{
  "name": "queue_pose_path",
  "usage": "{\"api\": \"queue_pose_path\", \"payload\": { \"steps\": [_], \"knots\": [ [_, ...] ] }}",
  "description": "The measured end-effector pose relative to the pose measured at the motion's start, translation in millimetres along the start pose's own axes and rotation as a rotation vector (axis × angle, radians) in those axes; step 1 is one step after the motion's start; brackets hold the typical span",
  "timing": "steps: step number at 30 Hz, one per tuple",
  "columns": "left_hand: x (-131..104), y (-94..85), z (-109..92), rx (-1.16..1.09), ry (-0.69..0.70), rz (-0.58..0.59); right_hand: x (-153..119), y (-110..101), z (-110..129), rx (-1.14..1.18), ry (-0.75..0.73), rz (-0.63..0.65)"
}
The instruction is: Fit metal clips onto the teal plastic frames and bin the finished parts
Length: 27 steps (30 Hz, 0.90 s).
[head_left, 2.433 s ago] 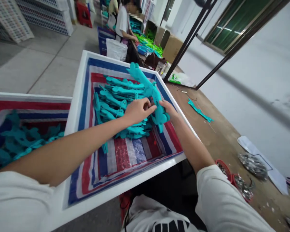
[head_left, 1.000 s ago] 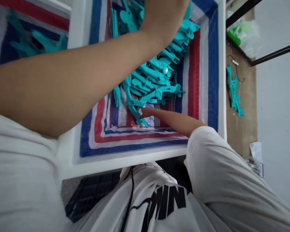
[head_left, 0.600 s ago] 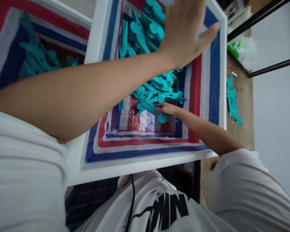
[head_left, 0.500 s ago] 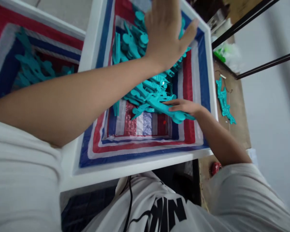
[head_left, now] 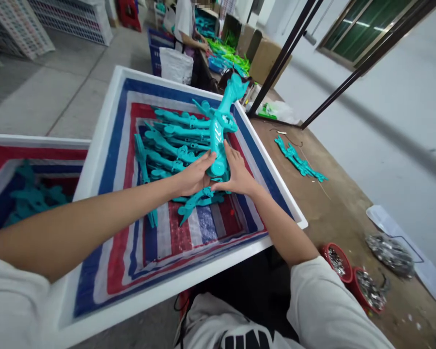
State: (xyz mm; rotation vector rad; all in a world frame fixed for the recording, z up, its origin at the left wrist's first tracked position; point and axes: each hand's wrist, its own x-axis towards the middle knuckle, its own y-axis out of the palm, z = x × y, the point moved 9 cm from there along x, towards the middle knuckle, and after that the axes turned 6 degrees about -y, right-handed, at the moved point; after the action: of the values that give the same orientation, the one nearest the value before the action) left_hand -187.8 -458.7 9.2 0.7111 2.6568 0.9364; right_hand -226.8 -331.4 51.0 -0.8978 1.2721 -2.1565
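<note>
A long teal plastic part (head_left: pixel 218 135) stands tilted up above the white-rimmed box (head_left: pixel 105 131), its rounded lower end between my two hands. My left hand (head_left: pixel 198 173) holds it from the left, thumb against its lower end. On the right side my right hand (head_left: pixel 236 172) has its fingers spread, with the fingertips beside the part; firm contact is hard to make out. Beneath and to the left, many teal parts (head_left: pixel 163 145) lie piled in the box, which is lined with red, white and blue striped sheet.
Another lined box (head_left: pixel 36 141) with teal parts is at the left. On the brown table (head_left: pixel 298 203) lie a teal piece (head_left: pixel 298 160) and red bowls (head_left: pixel 336 261) of small metal pieces. Dark metal bars (head_left: pixel 283 53) rise behind. A person (head_left: pixel 185 24) works at the back.
My hands have come together around a teal part, now raised above the pile. My left hand came down from the far side. The view has tilted up, showing more of the room.
</note>
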Motion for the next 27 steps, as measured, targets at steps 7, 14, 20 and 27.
{"api": "queue_pose_path", "payload": {
  "steps": [7,14,20,27],
  "knots": [
    [7,-16.0,-1,0.063,0.017,-0.103,-18,-1,-24,-0.106,0.151,0.002],
    [6,-40.2,-10,0.269,0.082,-0.336,-41,-56,-107,0.359,0.484,-0.55],
    [-5,-63.2,-79,0.265,0.488,-0.575,-50,18,-149,0.254,0.748,-0.108],
    [-30,-84.4,-135,0.327,0.619,-0.619,-11,164,-106,-0.176,0.434,0.564]
  ]
}}
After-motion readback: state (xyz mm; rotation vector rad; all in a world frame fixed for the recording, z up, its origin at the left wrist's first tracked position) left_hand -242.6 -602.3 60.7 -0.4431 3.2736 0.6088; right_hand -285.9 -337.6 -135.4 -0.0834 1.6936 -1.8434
